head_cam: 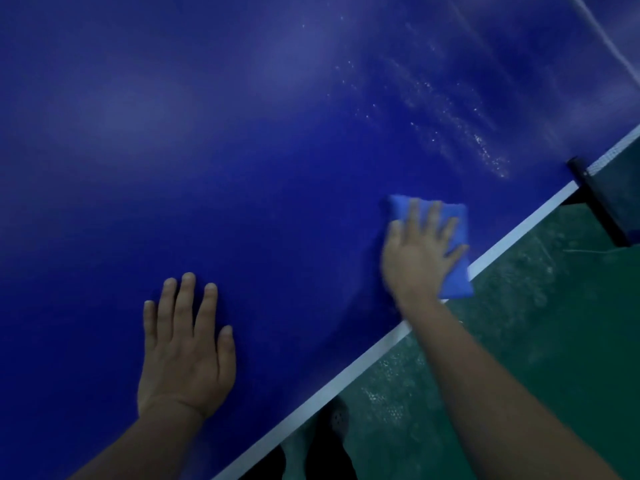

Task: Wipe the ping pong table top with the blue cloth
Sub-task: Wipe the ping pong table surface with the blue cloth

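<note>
Currently | blue cloth (453,216) pressed flat at worktop (242,150) edge under spread right hand (420,251) | left hand (187,344) laid flat, grasping nothing | cloth judged soft, light, folded; best pressed from above, palm central

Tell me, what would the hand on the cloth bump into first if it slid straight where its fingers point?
Probably the whitish speckled streaks on the dark blue table top; the right hand pressing the folded blue cloth points there.
</note>
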`<state>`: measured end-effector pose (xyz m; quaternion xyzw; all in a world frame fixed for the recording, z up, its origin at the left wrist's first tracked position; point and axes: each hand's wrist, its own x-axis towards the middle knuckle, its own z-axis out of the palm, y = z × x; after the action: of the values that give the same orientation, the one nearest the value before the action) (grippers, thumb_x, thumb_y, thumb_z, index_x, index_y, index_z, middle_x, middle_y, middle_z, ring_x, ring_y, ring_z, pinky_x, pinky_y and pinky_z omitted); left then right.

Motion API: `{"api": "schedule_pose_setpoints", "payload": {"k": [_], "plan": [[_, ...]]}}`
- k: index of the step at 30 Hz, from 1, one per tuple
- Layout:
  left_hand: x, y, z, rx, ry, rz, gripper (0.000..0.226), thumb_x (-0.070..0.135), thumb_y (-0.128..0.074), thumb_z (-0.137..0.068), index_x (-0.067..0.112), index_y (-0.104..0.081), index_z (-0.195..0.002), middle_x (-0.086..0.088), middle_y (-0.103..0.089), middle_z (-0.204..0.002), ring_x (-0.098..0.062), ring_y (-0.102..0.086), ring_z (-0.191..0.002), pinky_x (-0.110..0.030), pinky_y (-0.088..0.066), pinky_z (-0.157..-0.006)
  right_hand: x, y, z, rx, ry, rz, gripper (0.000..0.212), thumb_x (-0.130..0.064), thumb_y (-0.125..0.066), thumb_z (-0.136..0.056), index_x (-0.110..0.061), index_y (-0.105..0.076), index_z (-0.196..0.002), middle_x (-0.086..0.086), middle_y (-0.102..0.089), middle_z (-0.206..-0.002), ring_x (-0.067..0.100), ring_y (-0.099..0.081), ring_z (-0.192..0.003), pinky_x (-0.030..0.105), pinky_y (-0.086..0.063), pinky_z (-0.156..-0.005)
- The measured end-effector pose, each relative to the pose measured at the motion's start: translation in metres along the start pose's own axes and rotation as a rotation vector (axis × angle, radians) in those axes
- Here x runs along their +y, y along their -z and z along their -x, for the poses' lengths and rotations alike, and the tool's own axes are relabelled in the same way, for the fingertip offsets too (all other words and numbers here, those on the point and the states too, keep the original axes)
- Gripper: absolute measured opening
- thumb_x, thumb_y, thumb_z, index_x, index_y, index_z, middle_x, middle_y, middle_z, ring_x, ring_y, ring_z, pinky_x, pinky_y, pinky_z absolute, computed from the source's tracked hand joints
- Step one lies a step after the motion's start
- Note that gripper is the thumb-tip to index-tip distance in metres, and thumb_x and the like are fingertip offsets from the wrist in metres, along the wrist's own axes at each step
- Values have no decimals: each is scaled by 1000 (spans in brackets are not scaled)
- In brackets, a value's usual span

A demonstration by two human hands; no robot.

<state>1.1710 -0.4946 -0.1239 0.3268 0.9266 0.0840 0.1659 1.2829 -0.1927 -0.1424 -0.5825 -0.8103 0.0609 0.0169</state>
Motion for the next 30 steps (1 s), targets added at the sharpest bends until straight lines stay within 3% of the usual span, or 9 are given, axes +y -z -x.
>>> {"api": "schedule_pose_setpoints", "payload": {"k": [3, 5, 11, 13, 16, 18, 25, 27, 30], "plan": [[-1, -2, -1, 4, -6, -2, 69, 44, -23, -95, 5, -34, -151, -16, -17, -163, -28, -2, -153, -46, 6, -123, -19, -18, 85, -74, 705, 85, 53, -52, -26, -103, -37, -31, -154, 1, -23, -165, 35, -13, -153, 67, -3, -118], [-2, -3, 0, 9, -8, 2, 68, 43, -23, -95, 5, -34, -151, -16, -17, -163, -28, -1, -153, -47, 5, -123, 5, -12, 77, -146, 869, 111, 52, -53, -29, -103, -39, -34, -152, -2, -26, -164, 33, -15, -153, 68, -9, -117], [-2, -3, 0, 26, -6, -2, 69, 44, -22, -95, 6, -33, -152, -16, -17, -163, -28, -1, -153, -47, 4, -123, 46, 18, -38, -96, -73, -31, 59, -53, -20, -101, -38, -15, -158, -4, -4, -168, 29, 1, -154, 66, -1, -118], [-2, -3, 1, 26, -5, -9, 68, 44, -21, -96, 6, -32, -152, -16, -16, -163, -28, -1, -153, -49, 3, -123, 17, 8, 2, -42, 52, 16, 58, -51, -24, -102, -37, -20, -158, 0, -9, -168, 33, -5, -154, 68, -3, -118], [-2, -5, 1, 32, 2, -12, 68, 43, -22, -96, 7, -32, -152, -16, -16, -163, -28, -1, -153, -51, 0, -123, -3, -11, 109, -119, 744, 63, 54, -52, -30, -102, -38, -30, -154, 0, -21, -165, 35, -11, -153, 68, -4, -118], [-3, -7, 1, 37, -1, -11, 68, 43, -22, -96, 6, -32, -152, -16, -16, -163, -28, -2, -153, -52, -1, -123, 17, -8, 112, -197, 980, 98, 53, -55, -31, -102, -40, -32, -153, -3, -23, -165, 33, -12, -153, 67, -7, -118], [-2, -6, 2, 48, -1, 16, 69, 44, -20, -95, 7, -31, -153, -15, -15, -164, -27, 0, -153, -49, 3, -123, 60, 23, -56, -132, 20, -7, 62, -57, -20, -101, -37, -13, -159, -4, -1, -168, 28, 4, -154, 63, 2, -119], [-2, -6, 1, 50, -2, 18, 69, 44, -21, -95, 8, -31, -153, -14, -14, -164, -27, 0, -153, -49, 3, -123, 34, 12, -19, -77, 109, 21, 62, -56, -23, -99, -36, -21, -158, -1, -9, -168, 32, -3, -154, 66, 0, -119], [-3, -7, 1, 53, 0, 5, 68, 44, -21, -96, 8, -31, -153, -14, -15, -164, -27, 0, -153, -51, 0, -123, 17, -8, 78, -122, 735, 75, 55, -56, -28, -101, -38, -31, -153, -2, -23, -165, 33, -13, -153, 65, -3, -119]]}}
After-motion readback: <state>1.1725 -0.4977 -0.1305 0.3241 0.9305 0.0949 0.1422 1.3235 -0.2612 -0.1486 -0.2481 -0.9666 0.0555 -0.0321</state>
